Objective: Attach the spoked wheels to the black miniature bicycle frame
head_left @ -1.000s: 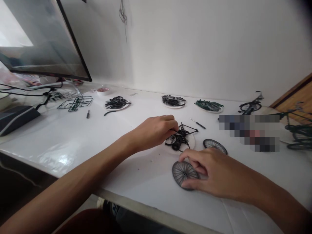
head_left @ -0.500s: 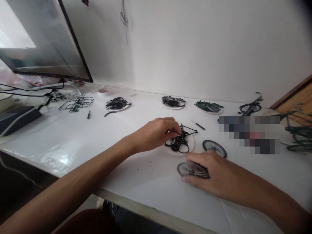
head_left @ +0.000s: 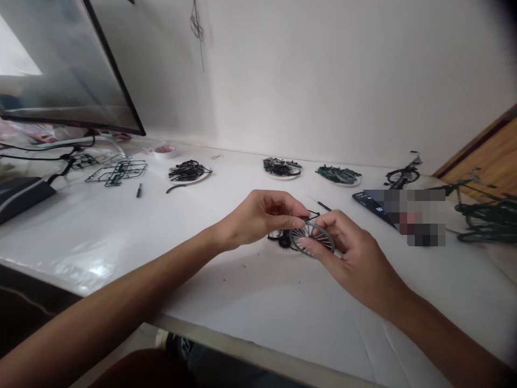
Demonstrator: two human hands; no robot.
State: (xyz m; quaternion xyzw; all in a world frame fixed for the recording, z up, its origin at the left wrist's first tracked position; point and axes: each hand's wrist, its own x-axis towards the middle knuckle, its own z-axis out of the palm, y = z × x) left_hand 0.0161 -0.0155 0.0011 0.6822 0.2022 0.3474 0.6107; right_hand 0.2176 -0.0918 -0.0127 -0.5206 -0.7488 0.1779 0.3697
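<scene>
My right hand (head_left: 351, 253) holds a small spoked model wheel (head_left: 313, 237) lifted off the white table (head_left: 121, 231), fingers closed round its rim. My left hand (head_left: 262, 218) is pinched at the wheel's upper left edge; what its fingertips grip is too small to make out. Just behind both hands lies a small plate of black model bicycle parts (head_left: 283, 237), mostly hidden by the hands. A thin screwdriver (head_left: 319, 203) lies beyond it.
Plates of black parts (head_left: 188, 170) (head_left: 281, 167) and green parts (head_left: 337, 174) line the back. Green part frames (head_left: 117, 172) and a monitor (head_left: 60, 70) sit at left. A phone (head_left: 371, 202) and model bicycles (head_left: 402, 175) (head_left: 487, 213) are at right.
My right hand has picked the wheel up off the table and raised it. My left hand left the parts plate and came to pinch at the wheel.
</scene>
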